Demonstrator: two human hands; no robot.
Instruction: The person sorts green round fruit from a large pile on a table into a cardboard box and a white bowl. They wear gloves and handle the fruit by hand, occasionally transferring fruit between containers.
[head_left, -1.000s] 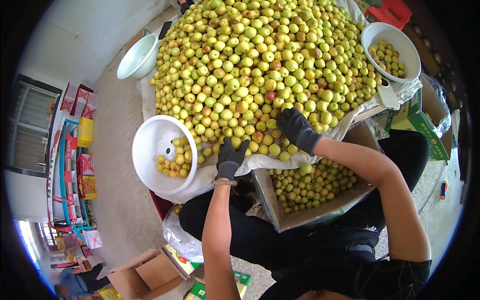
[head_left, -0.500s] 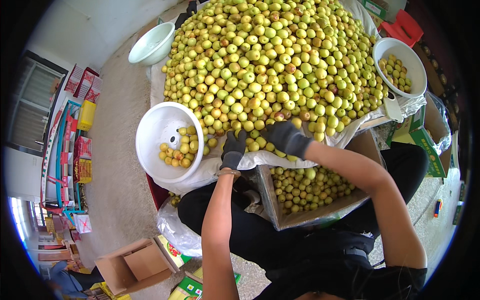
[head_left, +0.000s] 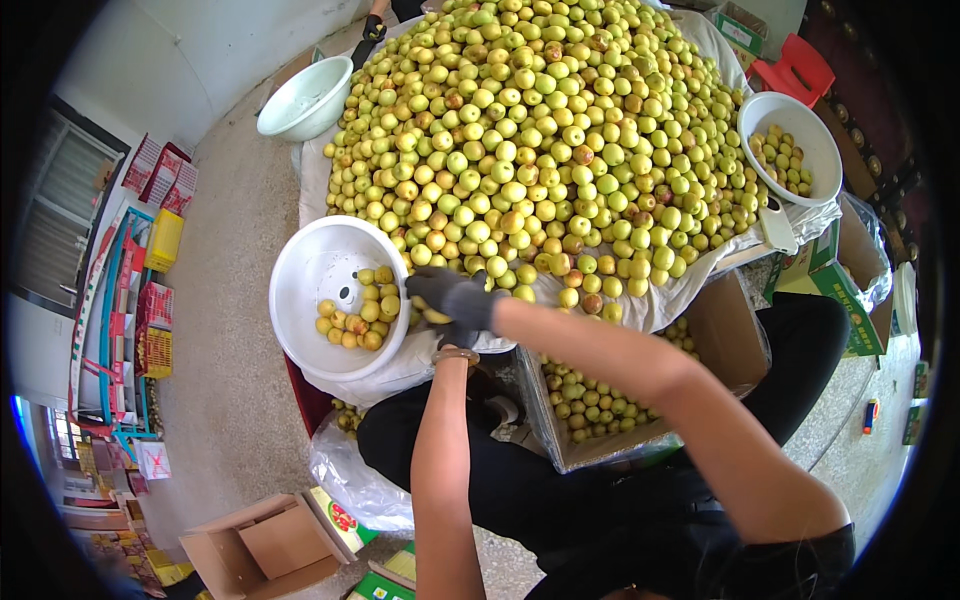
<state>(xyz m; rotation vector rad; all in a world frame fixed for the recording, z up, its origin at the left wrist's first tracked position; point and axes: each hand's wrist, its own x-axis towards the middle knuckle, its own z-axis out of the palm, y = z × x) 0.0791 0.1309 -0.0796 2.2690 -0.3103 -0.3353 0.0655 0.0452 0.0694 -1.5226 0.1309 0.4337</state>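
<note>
My right hand [head_left: 452,298], in a dark grey glove, reaches left across my left hand to the rim of a white basin [head_left: 290,325]. Its fingers curl over a small, round yellow-green fruit [head_left: 434,317], which shows partly beneath them. My left hand [head_left: 460,337], also gloved, lies under the right one at the front edge of the fruit pile; its fingers are mostly hidden. Several similar fruits [head_left: 352,325] sit in the right part of the basin. Behind both hands rises a large heap of these fruits [head_left: 520,150] on a pale cloth [head_left: 640,312].
Between my knees stands a plastic-lined cardboard box [head_left: 735,330] holding fruit. A second white basin [head_left: 825,150] with fruit is at the far right, a pale green basin [head_left: 308,100] at the far left. A co-worker's gloved hand [head_left: 374,28] shows at the back. An open carton [head_left: 265,545] lies lower left.
My right hand has moved left from the pile's front edge, over my left hand to the basin rim. Some fruits near the front edge have shifted, baring more cloth.
</note>
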